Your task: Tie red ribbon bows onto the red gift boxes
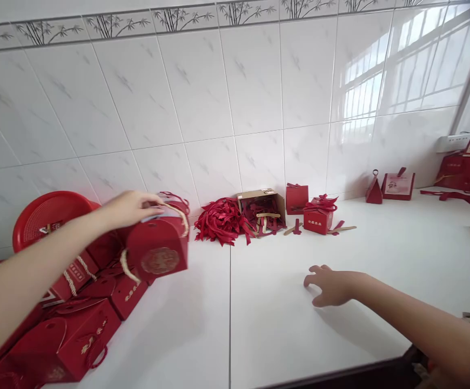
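Note:
My left hand [132, 207] reaches in from the left, its fingers closed on the top of a red gift box [160, 251]. This box bears a round gold emblem on its front and a cream rope handle. It looks slightly blurred, and I cannot tell whether its base touches the boxes around it. Several more red gift boxes [83, 329] crowd together below and to the left of that hand. On the right, my right hand [334, 286] hovers over or rests lightly on the white table [267, 319], fingers spread, holding nothing.
By the tiled wall lie a pile of red ribbons [222, 219], an open cardboard box [280, 205] of loose pieces, and a small ribbon-tied box [318, 219]. A red plastic basket [62, 208] leans at the left. Farther right stand a triangular red box [374, 190] and other red packages [468, 170].

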A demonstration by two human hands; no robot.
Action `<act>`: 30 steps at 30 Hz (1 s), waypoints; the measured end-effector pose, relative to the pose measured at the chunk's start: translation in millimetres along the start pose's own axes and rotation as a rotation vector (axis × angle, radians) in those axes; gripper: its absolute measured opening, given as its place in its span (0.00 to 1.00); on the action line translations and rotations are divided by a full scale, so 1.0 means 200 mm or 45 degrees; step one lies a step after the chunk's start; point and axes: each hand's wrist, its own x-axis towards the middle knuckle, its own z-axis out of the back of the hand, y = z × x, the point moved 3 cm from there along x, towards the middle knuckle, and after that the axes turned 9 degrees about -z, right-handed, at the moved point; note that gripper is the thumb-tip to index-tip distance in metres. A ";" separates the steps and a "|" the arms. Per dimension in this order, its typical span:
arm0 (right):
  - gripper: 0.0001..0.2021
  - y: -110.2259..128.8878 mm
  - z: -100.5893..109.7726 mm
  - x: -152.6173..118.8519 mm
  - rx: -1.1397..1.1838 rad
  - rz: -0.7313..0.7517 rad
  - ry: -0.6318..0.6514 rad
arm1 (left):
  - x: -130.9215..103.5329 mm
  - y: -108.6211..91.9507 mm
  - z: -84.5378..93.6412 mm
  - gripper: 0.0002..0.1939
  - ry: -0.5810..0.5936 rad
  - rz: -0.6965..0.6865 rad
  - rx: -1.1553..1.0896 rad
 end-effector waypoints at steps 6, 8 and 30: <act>0.28 0.01 0.01 -0.04 -0.001 0.001 0.003 | 0.16 -0.37 -0.44 0.18 0.159 -0.272 -0.280; 0.29 -0.01 -0.01 -0.02 -0.015 0.009 0.018 | 0.17 -0.37 -0.52 0.20 0.288 -0.325 -0.340; 0.32 -0.26 -0.26 0.25 0.086 0.042 -0.395 | 0.36 0.97 -0.31 0.17 -0.107 0.423 0.184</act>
